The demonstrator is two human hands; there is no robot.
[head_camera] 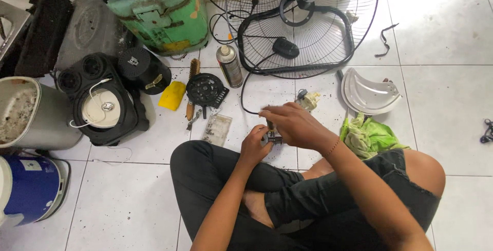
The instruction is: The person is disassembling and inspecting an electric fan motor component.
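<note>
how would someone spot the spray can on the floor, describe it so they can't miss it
Start at the big round wire fan guard lying on the white tiles. Just off its lower left edge stands the spray can, beside a round black slotted disc. It is the only upright slim metal cylinder there, with a white cap.

Green rag (368, 137); yellow sponge (172, 95); black fan guard (287, 20); white floor tiles (441, 30).

Both hands (277, 130) — small metal part (273, 138)
</note>
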